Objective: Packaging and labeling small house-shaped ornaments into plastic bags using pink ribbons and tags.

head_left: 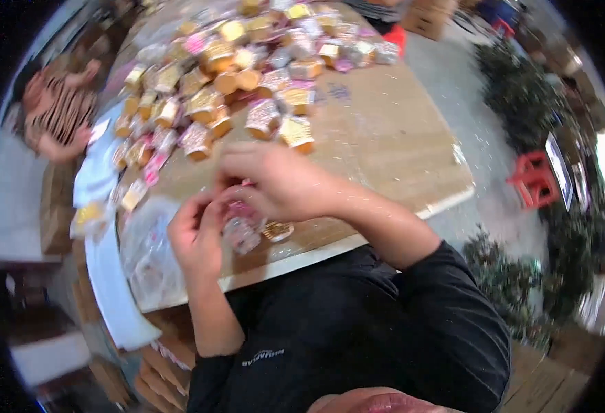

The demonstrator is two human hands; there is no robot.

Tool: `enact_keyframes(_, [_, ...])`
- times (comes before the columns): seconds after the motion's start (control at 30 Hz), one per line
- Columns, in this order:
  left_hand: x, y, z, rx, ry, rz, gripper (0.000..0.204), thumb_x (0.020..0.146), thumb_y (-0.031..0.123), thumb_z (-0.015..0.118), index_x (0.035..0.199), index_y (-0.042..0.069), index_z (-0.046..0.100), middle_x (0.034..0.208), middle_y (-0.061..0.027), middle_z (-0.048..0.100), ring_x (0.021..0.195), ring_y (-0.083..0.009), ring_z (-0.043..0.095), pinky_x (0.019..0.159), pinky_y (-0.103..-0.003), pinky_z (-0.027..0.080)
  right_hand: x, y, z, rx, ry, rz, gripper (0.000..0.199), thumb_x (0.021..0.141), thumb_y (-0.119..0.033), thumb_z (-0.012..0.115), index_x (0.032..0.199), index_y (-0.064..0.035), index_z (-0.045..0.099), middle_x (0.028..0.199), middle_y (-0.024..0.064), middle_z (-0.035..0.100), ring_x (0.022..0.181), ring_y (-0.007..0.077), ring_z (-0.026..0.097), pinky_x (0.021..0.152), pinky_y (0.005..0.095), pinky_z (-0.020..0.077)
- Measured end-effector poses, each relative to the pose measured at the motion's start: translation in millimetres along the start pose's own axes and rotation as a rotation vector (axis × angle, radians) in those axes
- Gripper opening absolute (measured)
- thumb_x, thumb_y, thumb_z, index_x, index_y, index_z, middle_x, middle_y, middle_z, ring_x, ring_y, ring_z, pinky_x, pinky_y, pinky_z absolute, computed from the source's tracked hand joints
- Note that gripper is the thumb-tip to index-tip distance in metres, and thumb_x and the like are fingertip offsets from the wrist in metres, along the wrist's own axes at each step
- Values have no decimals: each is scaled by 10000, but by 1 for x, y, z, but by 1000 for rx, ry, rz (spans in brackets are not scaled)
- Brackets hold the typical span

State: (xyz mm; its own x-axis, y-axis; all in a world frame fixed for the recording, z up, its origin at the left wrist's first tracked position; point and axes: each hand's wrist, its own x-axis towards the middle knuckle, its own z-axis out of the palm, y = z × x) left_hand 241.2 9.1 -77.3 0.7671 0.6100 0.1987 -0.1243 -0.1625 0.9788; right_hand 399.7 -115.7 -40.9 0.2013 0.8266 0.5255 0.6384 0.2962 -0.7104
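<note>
Just above the table's near edge, my two hands meet at a small clear packet [242,230] with pink inside, blurred by motion. My left hand [196,234] pinches its left side between thumb and fingers. From above, my right hand [275,180] curls over its top, and the fingertips are partly hidden. A small gold piece with a patterned surface [277,231] lies on the table beside the packet, below my right wrist. Farther off spreads a heap of gold, faceted small boxes [206,103], many in clear wrap, with pink and white pieces among them.
The brown table [392,138] has a pale edge. A clear plastic bag [152,248] lies at its left, next to a light blue strip [103,275]. Another person [58,107] in a striped top is at far left. A red stool [536,180] and dark green foliage [516,89] stand right.
</note>
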Motion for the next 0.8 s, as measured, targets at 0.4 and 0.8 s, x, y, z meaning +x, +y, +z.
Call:
enact_keyframes(0.4, [27,-27,-31,-284,-181,24,299,1027,272,511,876,26,590,880,-51,629,552,-51,382,499,-212,319,9,22,-9,200,358,-144,78,873,-28,590,898,-25,516,767,96,643,694,267,652,621,388,500])
enact_keyframes(0.8, [15,-36,-15,-143,-9,63,255,991,225,592,1054,-17,639,863,-11,618,651,-32,477,550,-190,391,-14,15,33,-213,160,-227,202,821,-183,621,954,-57,535,920,120,609,774,336,627,593,467,489])
